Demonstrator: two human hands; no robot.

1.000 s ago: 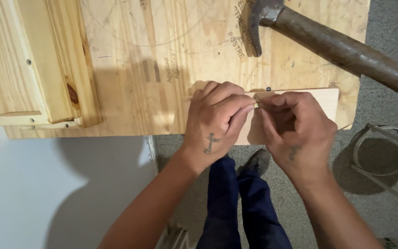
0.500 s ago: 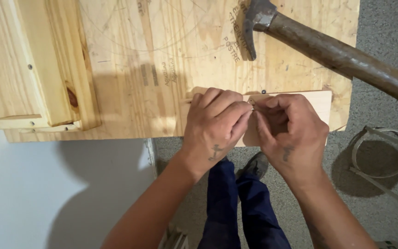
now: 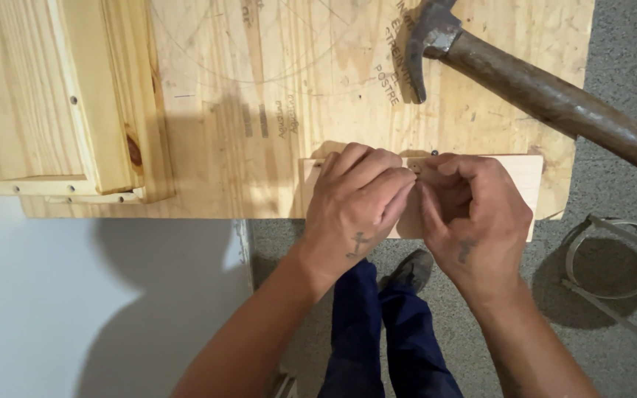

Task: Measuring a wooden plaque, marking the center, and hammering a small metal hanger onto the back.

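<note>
Pale wooden strip [image 3: 514, 177] lies at the near edge of the plywood worktop [image 3: 274, 96], under both hands: left hand [image 3: 359, 210] and right hand [image 3: 473, 221] press it, fingertips pinched together over something too small to identify. Beyond, a hammer [image 3: 525, 81] rests; a pine box [image 3: 53, 103] sits far left.

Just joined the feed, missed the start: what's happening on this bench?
A person leans over a pale plywood board. Both hands, left hand and right hand, press on a small thin light-wood strip at the board's near edge, fingertips pinched together at its top edge; whatever they pinch is too small to tell. A claw hammer with a brown wooden handle lies untouched above. A pine box frame sits at left.
</note>
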